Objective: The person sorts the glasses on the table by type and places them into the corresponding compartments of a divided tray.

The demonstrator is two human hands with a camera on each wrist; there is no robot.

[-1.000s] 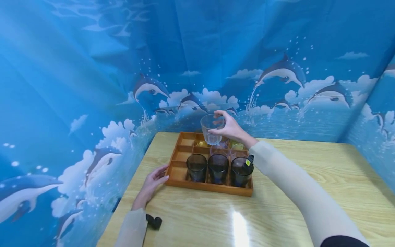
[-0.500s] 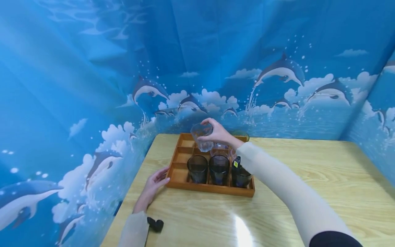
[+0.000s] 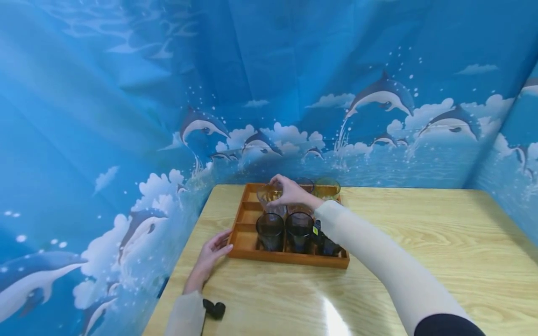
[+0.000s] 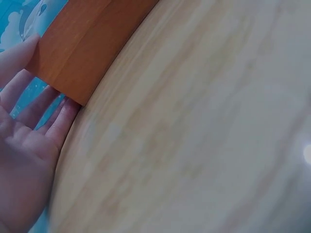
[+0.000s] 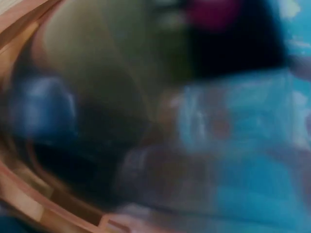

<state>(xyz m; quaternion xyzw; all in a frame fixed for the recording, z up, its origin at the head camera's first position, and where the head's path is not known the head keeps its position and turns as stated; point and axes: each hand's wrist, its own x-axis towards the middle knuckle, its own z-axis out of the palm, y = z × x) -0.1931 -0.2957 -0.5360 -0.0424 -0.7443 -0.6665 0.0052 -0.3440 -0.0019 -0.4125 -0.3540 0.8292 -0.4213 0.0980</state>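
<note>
My right hand (image 3: 290,192) grips a clear drinking glass (image 3: 275,207) by its upper part. The glass is low over the middle of the compartmented wooden tray (image 3: 269,255); its base is hidden behind a dark glass (image 3: 270,233), so I cannot tell whether it touches the tray. At the tray's front left corner, my left hand (image 3: 208,255) holds the edge. In the left wrist view, that thumb and the fingers (image 4: 60,121) meet the tray's corner (image 4: 82,58). The right wrist view is blurred, with a dark glass (image 5: 97,111) close to the camera.
Another dark glass (image 3: 299,235) stands in the front row; a third is partly covered by the right wrist. A yellow-green glass (image 3: 328,189) stands at the back right. The left column's compartments (image 3: 245,239) show bare wood. A dolphin-print backdrop (image 3: 269,93) borders the table (image 3: 420,224).
My right hand has lowered the clear glass, moving it left and down from above the back of the tray. The left hand stays at the tray's corner.
</note>
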